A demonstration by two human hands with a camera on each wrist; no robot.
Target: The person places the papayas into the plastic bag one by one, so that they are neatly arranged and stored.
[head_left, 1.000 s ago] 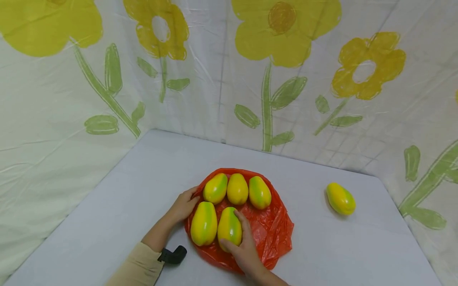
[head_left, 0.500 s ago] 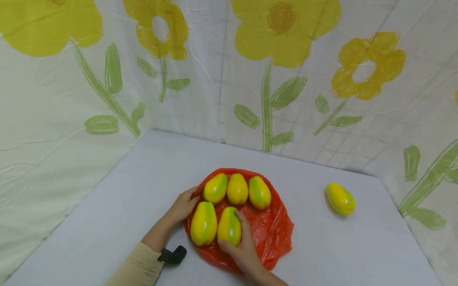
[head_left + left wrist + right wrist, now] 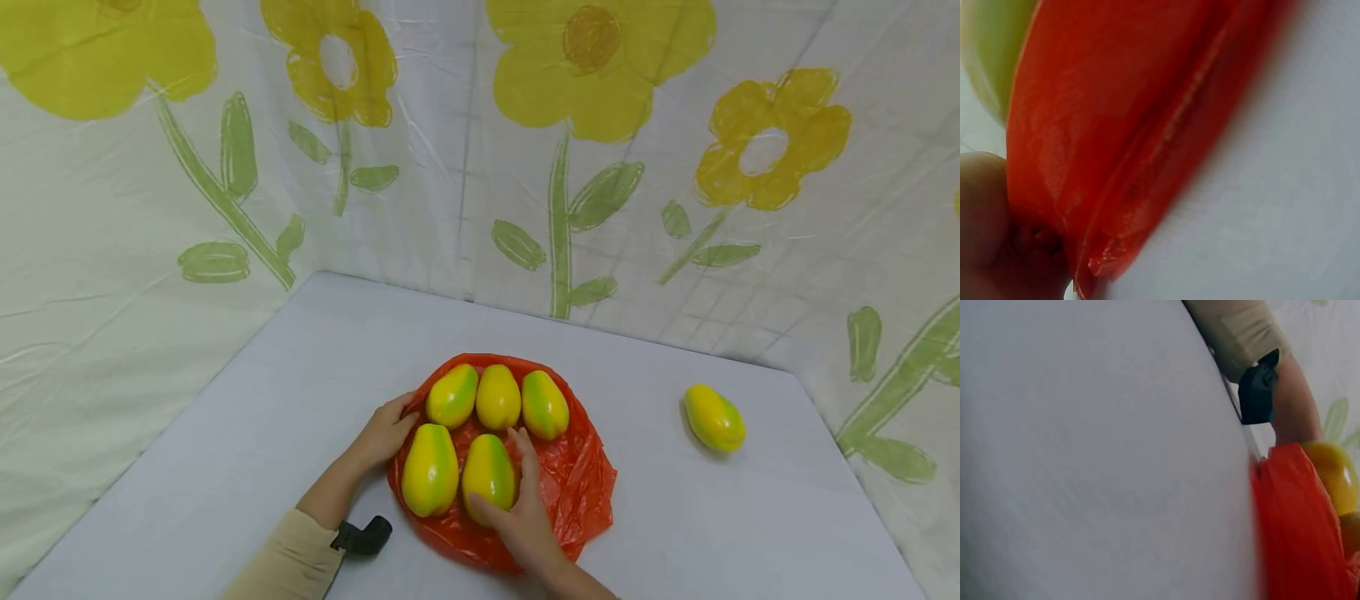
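A red plastic bag (image 3: 581, 479) lies spread on the table with its mouth rolled open. Three yellow-green papayas line its far side, the middle one (image 3: 498, 397) between two others. Nearer the person sit a left papaya (image 3: 430, 471) and a right papaya (image 3: 489, 471). My left hand (image 3: 386, 431) holds the bag's left rim; the left wrist view shows its thumb (image 3: 982, 206) against the red plastic (image 3: 1104, 100). My right hand (image 3: 527, 517) is beside the near right papaya, fingers spread off its right side, thumb overlapping its lower front.
Another papaya (image 3: 714, 418) lies alone on the white table (image 3: 660, 517) at the right. A black device (image 3: 363, 536) is strapped to the left wrist below a beige sleeve (image 3: 288, 554). A flower-printed curtain (image 3: 420, 217) stands behind and to the left.
The right hand's fingers have opened away from the near right papaya, and the hand has shifted slightly right. That papaya sits a little further right. The left hand stays on the rim.
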